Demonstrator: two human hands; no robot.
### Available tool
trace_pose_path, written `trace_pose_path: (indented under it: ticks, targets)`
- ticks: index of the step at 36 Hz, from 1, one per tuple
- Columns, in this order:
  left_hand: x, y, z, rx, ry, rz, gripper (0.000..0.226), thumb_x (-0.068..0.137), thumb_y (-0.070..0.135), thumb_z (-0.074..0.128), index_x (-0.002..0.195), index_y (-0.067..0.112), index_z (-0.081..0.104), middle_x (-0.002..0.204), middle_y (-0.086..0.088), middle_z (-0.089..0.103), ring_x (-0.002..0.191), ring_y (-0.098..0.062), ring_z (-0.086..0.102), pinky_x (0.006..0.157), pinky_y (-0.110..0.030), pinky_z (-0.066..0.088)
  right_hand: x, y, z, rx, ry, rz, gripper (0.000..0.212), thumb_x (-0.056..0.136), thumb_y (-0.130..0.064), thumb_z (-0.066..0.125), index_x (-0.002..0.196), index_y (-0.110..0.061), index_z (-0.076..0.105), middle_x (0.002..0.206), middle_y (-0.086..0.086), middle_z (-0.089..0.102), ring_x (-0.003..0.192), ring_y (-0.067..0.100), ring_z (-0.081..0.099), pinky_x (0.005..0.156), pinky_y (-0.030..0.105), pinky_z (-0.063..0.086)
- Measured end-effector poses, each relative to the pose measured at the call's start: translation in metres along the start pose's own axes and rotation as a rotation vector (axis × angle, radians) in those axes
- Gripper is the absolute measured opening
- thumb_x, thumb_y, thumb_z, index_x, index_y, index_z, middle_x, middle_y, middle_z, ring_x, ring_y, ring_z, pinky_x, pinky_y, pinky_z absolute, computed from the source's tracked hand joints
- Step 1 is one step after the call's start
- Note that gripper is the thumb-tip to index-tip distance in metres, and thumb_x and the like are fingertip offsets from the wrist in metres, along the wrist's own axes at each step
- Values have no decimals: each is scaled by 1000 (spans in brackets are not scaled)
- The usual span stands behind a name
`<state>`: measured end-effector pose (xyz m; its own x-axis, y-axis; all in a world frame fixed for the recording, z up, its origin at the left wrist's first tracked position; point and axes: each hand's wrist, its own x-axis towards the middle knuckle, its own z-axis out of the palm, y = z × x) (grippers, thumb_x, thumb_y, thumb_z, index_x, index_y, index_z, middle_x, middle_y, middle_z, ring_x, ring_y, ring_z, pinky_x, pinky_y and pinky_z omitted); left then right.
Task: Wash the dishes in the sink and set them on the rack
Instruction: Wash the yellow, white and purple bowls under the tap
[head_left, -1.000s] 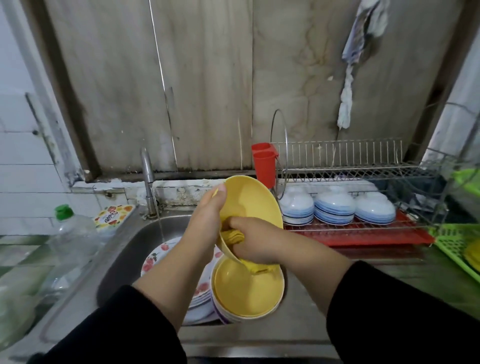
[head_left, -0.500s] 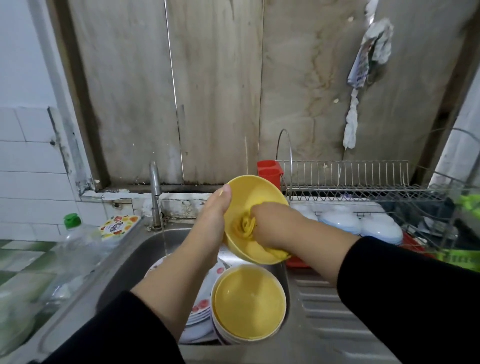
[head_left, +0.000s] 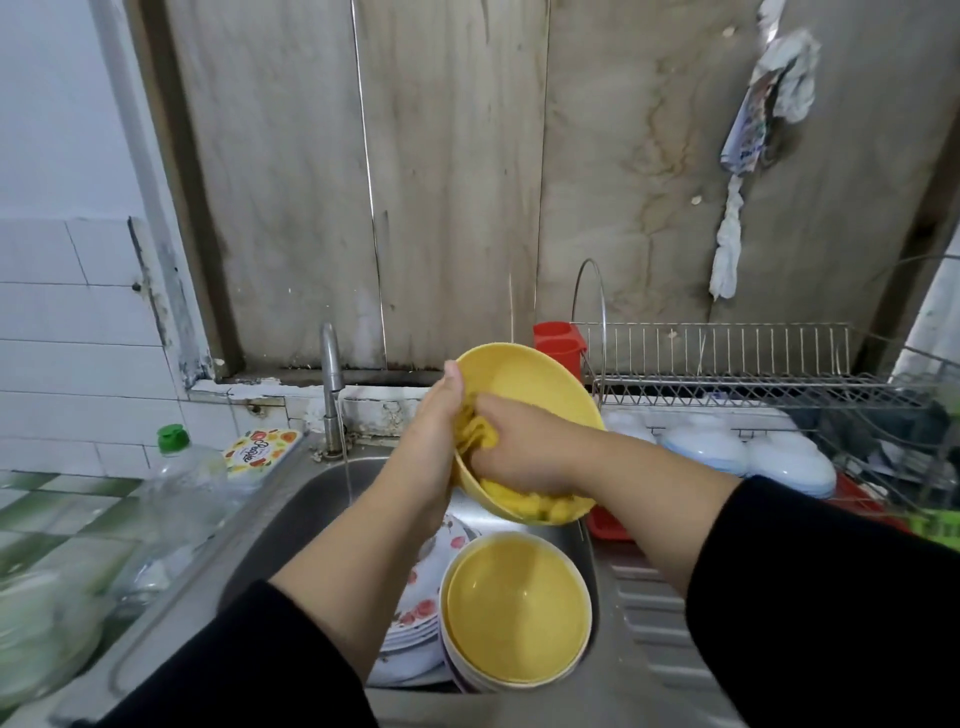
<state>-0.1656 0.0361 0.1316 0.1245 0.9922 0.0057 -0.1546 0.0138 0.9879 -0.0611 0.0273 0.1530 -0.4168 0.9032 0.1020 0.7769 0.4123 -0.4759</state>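
Note:
My left hand grips the left rim of a yellow bowl, tilted on edge above the steel sink. Inside the bowl my right hand clutches a yellow cloth against its inner wall. Below them in the sink, a second yellow bowl sits upright on stacked bowls, next to a pile of flowered plates. A thin stream runs from the tap. At the right stands the wire dish rack, with white-and-blue bowls upside down on its red tray.
A clear bottle with a green cap and a small printed box sit on the counter left of the sink. A red cup holder hangs at the rack's left end. A green basket shows at the far right.
The camera view has tilted up a little. My right hand has shifted the cloth lower and leftward inside the tilted bowl; my left hand keeps its grip on the rim.

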Motion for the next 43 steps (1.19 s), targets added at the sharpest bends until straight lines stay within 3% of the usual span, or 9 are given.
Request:
trace_pose_path:
  ticks: [6, 13, 22, 24, 27, 31, 34, 39, 43]
  targets:
    - [-1, 4, -9, -45, 51, 127, 87, 67, 74, 41, 140, 28, 40, 135, -7, 52, 117, -30, 55, 98, -54, 45, -9, 8, -19, -1083, -279, -32, 36, 91, -8, 49, 126, -12, 54, 121, 10, 50, 114, 27, 39, 73, 34, 37]
    - [5, 15, -16, -128, 89, 199, 79, 73, 73, 53, 136, 26, 45, 133, -6, 55, 117, -31, 55, 98, -55, 44, -16, 8, -55, -612, -534, 133, 95, 89, -33, 60, 147, -40, -15, 140, 12, 31, 122, 31, 41, 104, 43, 39]
    - [14, 36, -17, -88, -72, 108, 48, 95, 55, 33, 112, 19, 60, 100, -8, 69, 88, -29, 65, 68, -38, 51, -24, 33, -71, -1273, -421, -169, 114, 76, -54, 69, 149, -28, -15, 154, -11, -24, 142, 23, -23, 113, 53, -11]
    - [15, 40, -17, -115, -60, 95, 49, 94, 55, 36, 108, 16, 62, 99, -10, 70, 88, -30, 66, 69, -38, 50, -29, 38, -57, -1179, -253, -231, 112, 72, -48, 76, 152, -23, 2, 157, -5, -10, 145, 19, -10, 112, 56, -4]
    - [17, 45, -13, -175, -35, 75, 50, 94, 55, 37, 107, 14, 63, 100, -12, 70, 88, -32, 65, 72, -39, 50, -23, 48, -34, -1033, 124, -316, 86, 32, -26, 94, 114, -19, 69, 122, 5, 65, 113, 22, 62, 94, 56, 40]
    - [13, 28, 3, -367, 101, 166, 47, 87, 60, 50, 105, 18, 63, 101, -7, 70, 89, -25, 65, 79, -41, 52, -13, 36, -11, -701, 230, -139, 59, 80, -18, 69, 136, -27, 50, 142, 0, 49, 132, 18, 42, 111, 32, 22]
    - [9, 7, 10, -265, 115, 283, 69, 67, 63, 59, 128, 34, 48, 128, -2, 57, 114, -26, 56, 96, -49, 46, -13, 40, 7, -479, 289, -71, 53, 88, -13, 57, 137, -31, 47, 125, 2, 59, 117, 25, 51, 86, 24, 39]
    - [11, 35, -13, -143, -279, 37, 49, 76, 44, 61, 116, 17, 60, 107, -10, 69, 95, -31, 64, 78, -42, 51, -14, 72, -34, -795, 189, -392, 66, 58, -8, 85, 119, -26, 66, 122, 0, 66, 116, 22, 60, 105, 54, 32]
    - [17, 37, -8, -140, -72, 48, 17, 90, 32, 49, 93, 18, 58, 83, -11, 67, 74, -29, 62, 69, -37, 47, -11, 57, -53, -963, 139, -447, 68, 40, -15, 92, 104, -28, 73, 108, -3, 72, 100, 16, 68, 96, 56, 30]
